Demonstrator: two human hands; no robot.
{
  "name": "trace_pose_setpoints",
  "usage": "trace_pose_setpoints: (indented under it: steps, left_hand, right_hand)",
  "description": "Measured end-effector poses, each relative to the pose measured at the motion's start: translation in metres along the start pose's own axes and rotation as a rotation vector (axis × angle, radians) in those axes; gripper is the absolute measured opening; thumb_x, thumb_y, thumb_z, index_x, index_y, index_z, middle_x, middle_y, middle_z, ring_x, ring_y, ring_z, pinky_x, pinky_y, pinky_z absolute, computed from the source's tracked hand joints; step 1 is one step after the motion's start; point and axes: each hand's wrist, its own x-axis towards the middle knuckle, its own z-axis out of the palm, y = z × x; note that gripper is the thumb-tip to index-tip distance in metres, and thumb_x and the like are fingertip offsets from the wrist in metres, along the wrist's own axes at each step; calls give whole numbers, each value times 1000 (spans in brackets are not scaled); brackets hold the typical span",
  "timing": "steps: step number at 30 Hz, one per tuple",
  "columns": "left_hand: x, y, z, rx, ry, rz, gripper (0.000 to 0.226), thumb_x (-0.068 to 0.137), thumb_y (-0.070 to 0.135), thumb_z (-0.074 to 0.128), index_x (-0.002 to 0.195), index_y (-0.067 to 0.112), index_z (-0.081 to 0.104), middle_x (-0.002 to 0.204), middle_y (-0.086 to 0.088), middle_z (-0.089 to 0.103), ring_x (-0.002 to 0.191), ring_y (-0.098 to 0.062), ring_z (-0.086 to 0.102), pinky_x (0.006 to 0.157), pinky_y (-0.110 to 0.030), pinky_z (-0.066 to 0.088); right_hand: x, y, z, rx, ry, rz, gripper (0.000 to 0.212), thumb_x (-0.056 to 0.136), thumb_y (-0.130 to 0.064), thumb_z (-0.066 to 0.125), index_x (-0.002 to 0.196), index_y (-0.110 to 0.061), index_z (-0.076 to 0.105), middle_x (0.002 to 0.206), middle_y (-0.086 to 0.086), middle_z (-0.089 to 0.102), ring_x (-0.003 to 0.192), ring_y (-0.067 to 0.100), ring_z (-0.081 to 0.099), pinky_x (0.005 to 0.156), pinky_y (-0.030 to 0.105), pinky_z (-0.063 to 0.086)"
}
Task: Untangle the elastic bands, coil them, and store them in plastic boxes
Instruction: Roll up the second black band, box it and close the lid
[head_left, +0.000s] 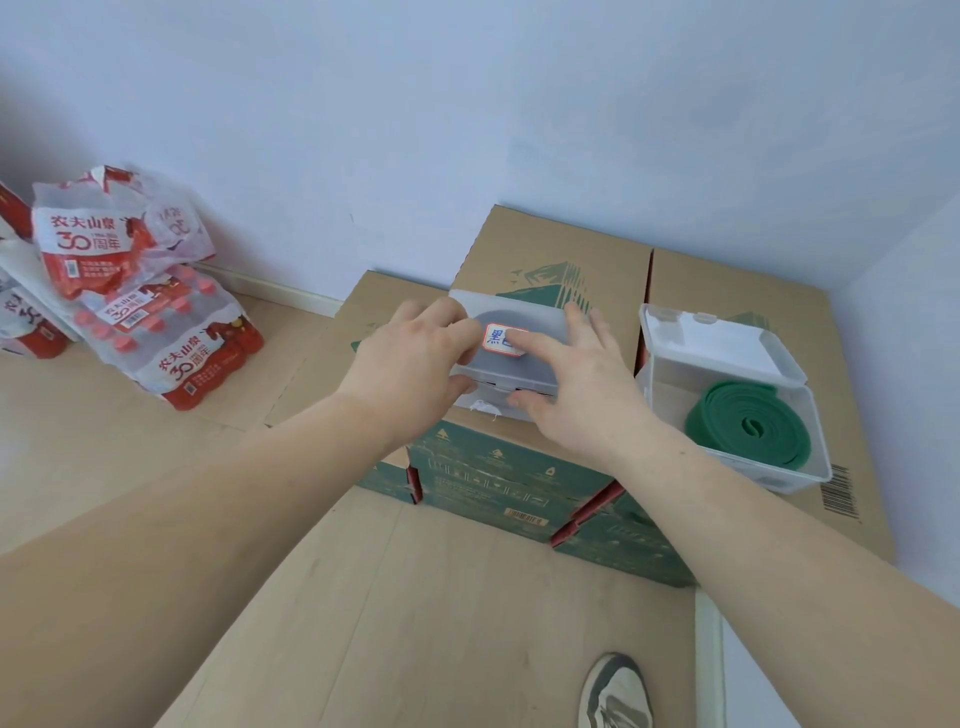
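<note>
On the middle cardboard carton (545, 249), the left hand (410, 358) grips the closed plastic box (543, 325) with curled fingers. The right hand (576, 379) spreads over its lid, thumb pinching the near edge. Just right, an open plastic box (800, 478) holds a coiled green elastic band (748, 421).

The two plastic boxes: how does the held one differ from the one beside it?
The held box is closed; the open box has its lid tipped back. The left hand and right hand grip the held box; nothing touches the open box. Only a dark shape shows through the held box's lid; the open box plainly holds a coiled green band. Both are clear plastic on cardboard cartons.
</note>
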Motion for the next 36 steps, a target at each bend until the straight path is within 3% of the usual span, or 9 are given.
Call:
trace_pose_setpoints:
  steps: [4, 9, 13, 16, 18, 25, 29, 32, 36]
  left_hand:
    - [5, -6, -2, -104, -73, 25, 31, 89, 29, 77, 92, 21, 47, 156, 0, 44, 143, -27, 42, 105, -39, 42]
    - [9, -10, -6, -220, -91, -36, 36, 84, 28, 80, 103, 24, 50, 123, 4, 59, 108, -26, 58, 83, -38, 46]
    - [8, -10, -8, -299, -92, -89, 42, 87, 35, 79, 125, 31, 62, 138, 7, 60, 123, -20, 56, 100, -37, 45]
    - [16, -9, -13, -416, -95, -190, 41, 84, 43, 81, 122, 38, 67, 133, 8, 63, 107, -16, 60, 97, -36, 49]
    - [25, -10, -16, -488, -93, -254, 40, 82, 43, 83, 119, 40, 69, 121, 6, 64, 100, -17, 62, 94, -36, 52]
    - [52, -14, -23, -503, -105, -268, 32, 80, 37, 86, 104, 34, 65, 113, 15, 61, 88, -5, 56, 64, -22, 41]
    - [50, -12, -17, -465, -45, -258, 25, 86, 37, 80, 106, 29, 67, 109, 6, 67, 99, -20, 64, 79, -34, 54]
    - [40, -15, -7, -494, 27, -250, 30, 87, 41, 79, 112, 29, 69, 110, 5, 69, 105, -20, 65, 92, -40, 54]
    - [32, -15, 3, -485, 78, -214, 36, 89, 46, 76, 119, 27, 69, 117, 6, 69, 99, -20, 65, 90, -40, 53]
  right_hand:
    - [2, -1, 0, -36, 23, -4, 66, 97, -42, 70, 154, -50, 37, 173, 8, 6, 160, 33, -2, 126, 49, 21]
    - [8, -3, -7, -157, -15, -43, 69, 93, -46, 71, 153, -51, 37, 165, 13, 16, 152, 37, 11, 120, 48, 31]
    - [15, 2, -25, -113, -100, -30, 63, 91, -46, 75, 147, -56, 48, 165, 11, 23, 154, 32, 17, 123, 43, 26]
    - [25, 6, -45, 31, -160, 21, 52, 91, -43, 77, 137, -56, 57, 163, 0, 35, 151, 23, 34, 119, 36, 33]
    - [30, 7, -49, 124, -120, 34, 46, 93, -40, 76, 134, -52, 62, 154, -9, 47, 137, 18, 50, 102, 28, 41]
    - [40, 6, -49, 282, -14, 99, 41, 95, -34, 76, 133, -44, 66, 151, -7, 51, 134, 17, 50, 93, 25, 36]
    - [40, 7, -43, 285, 13, 86, 43, 99, -36, 69, 140, -46, 61, 156, -8, 51, 139, 17, 50, 97, 23, 37]
    - [37, 8, -39, 266, 28, 63, 40, 103, -36, 64, 141, -47, 60, 156, -9, 51, 143, 17, 47, 104, 24, 36]
    - [35, 10, -37, 235, 15, 57, 40, 104, -36, 62, 142, -48, 59, 155, -10, 50, 141, 17, 46, 107, 27, 38]
